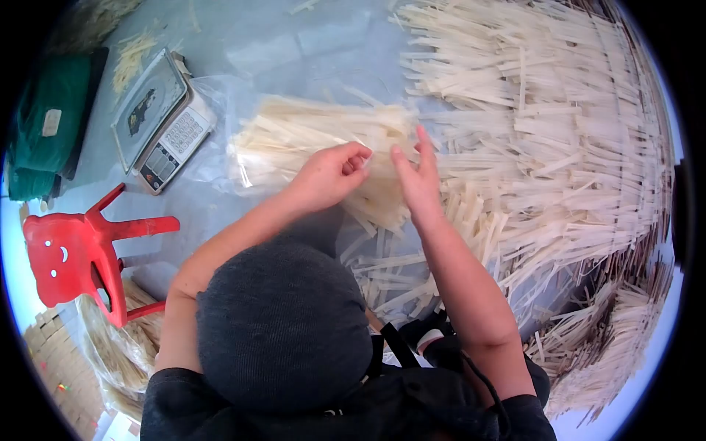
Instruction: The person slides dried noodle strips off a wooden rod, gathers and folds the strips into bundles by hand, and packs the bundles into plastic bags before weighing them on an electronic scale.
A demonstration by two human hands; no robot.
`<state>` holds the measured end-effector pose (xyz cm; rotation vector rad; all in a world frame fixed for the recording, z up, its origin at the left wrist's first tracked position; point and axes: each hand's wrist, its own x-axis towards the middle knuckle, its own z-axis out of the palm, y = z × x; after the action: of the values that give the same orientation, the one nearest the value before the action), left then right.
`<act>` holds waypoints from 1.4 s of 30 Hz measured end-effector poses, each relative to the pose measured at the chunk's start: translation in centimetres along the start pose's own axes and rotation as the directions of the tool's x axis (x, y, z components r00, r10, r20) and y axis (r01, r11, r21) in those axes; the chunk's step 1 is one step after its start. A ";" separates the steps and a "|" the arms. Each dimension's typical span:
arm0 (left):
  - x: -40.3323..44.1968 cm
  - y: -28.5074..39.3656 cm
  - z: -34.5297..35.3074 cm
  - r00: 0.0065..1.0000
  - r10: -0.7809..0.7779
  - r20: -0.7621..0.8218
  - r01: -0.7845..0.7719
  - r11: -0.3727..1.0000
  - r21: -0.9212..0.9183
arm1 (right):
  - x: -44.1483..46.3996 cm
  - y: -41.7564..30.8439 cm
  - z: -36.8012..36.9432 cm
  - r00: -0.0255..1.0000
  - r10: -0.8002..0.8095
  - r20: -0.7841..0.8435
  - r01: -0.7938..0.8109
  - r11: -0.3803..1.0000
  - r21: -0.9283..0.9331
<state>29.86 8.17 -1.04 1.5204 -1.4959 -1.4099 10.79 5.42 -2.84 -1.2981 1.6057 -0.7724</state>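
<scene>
A bundle of pale, flat dried strips [294, 132] lies in front of me, with a clear plastic bag [213, 165] around at least its left part. Over the bundle's near side is my left hand [331, 175], its fingers curled in a pinch. Something small and whitish shows at those fingertips, too small to make out. My right hand [421, 180] is raised at the bundle's right end, thumb and fingers apart, holding nothing. Between the two hands, more strips of the bundle show.
A large heap of loose strips [544, 140] covers the right side. To the left stand a digital scale [165, 136] and a red stool [62, 253] with a phone-like dark object on it. Green sacking [48, 132] lies at far left, a filled plastic bag [118, 345] below.
</scene>
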 end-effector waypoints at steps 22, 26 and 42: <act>-2.5 -12.8 -12.2 0.825 -0.321 -0.465 0.302 0.946 -0.117 | 2.3 0.8 -2.6 0.946 -0.325 -0.023 0.312 0.923 -0.226; -2.0 -14.1 -11.4 0.839 -0.426 -0.338 0.287 0.875 -0.389 | -1.7 -5.5 1.4 0.546 -0.647 0.533 0.837 0.456 -0.303; -0.8 -12.6 -8.0 0.933 -0.323 -0.156 0.281 0.929 -0.242 | -0.7 -1.9 -0.7 0.400 -0.429 0.810 0.916 0.164 -0.365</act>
<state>41.60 9.41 -10.16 1.7455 -0.9853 -1.4913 10.99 5.59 -0.69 -2.8214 0.6613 -0.0123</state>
